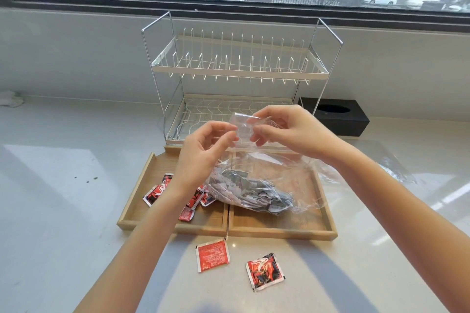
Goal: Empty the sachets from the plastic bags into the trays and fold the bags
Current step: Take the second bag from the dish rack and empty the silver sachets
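Observation:
A clear plastic bag (254, 185) full of grey sachets rests on the right wooden tray (323, 226). Its mouth is lifted above the trays. My left hand (203, 150) and my right hand (287, 129) both pinch the top of the bag, close together. The left wooden tray (134, 211) holds several red and black sachets (157, 190), partly hidden by my left forearm. Two more red sachets (213, 254) (264, 271) lie on the counter in front of the trays.
A white two-tier dish rack (236, 71) stands right behind the trays. A black tissue box (335, 117) sits to its right. A loose clear bag (391, 165) lies flat on the counter at right. A crumpled cloth (10, 99) is at far left.

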`<state>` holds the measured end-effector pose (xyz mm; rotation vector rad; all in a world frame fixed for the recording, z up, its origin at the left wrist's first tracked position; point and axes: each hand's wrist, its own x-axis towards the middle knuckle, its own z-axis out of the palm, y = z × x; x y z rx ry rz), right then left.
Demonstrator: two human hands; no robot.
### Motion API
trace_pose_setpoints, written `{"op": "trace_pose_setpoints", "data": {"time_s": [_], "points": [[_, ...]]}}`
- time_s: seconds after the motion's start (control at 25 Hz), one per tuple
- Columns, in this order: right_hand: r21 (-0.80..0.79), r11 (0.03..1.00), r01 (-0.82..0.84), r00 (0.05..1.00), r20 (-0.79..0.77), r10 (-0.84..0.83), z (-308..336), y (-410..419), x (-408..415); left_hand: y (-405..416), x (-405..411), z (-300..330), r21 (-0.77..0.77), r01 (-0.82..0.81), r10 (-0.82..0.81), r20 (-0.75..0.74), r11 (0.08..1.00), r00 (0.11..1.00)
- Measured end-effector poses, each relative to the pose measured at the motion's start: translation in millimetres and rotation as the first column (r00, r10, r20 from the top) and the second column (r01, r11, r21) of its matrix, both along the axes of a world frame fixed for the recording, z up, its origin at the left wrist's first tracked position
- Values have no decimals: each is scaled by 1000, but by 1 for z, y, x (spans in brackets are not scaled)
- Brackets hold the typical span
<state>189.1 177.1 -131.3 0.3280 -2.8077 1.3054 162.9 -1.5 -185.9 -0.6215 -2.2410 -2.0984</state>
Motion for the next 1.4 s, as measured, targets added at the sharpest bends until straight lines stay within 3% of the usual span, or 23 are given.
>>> {"op": "trace_pose_setpoints", "data": {"time_s": [0.08,0.16,0.24,0.4,0.8,1.16,1.24,1.32,1.4], "points": [[92,990,107,982,-165,-91,-5,-3,1,3,-1,0,13,-31,31,10,999,999],[95,968,232,871,-463,-163,-10,-11,9,5,-2,0,25,-49,48,29,998,998],[131,952,277,764,-630,-135,-18,-20,18,7,-3,0,43,-58,55,56,997,997],[308,892,332,823,-557,-115,-41,-34,24,11,0,0,58,-49,42,109,997,993],[144,930,339,798,-567,-203,-50,-34,17,6,1,-3,66,10,-20,153,998,988],[62,954,295,758,-623,-194,-57,-32,19,-3,-7,-12,331,204,-334,403,921,852],[86,949,302,733,-658,-174,-60,-32,21,0,-10,-16,234,134,-211,346,963,914],[113,951,289,715,-685,-137,-61,-32,23,0,-17,-16,52,-30,19,205,998,979],[148,949,279,719,-687,-104,-60,-31,25,-3,-23,-10,-23,-79,81,107,997,991]]}}
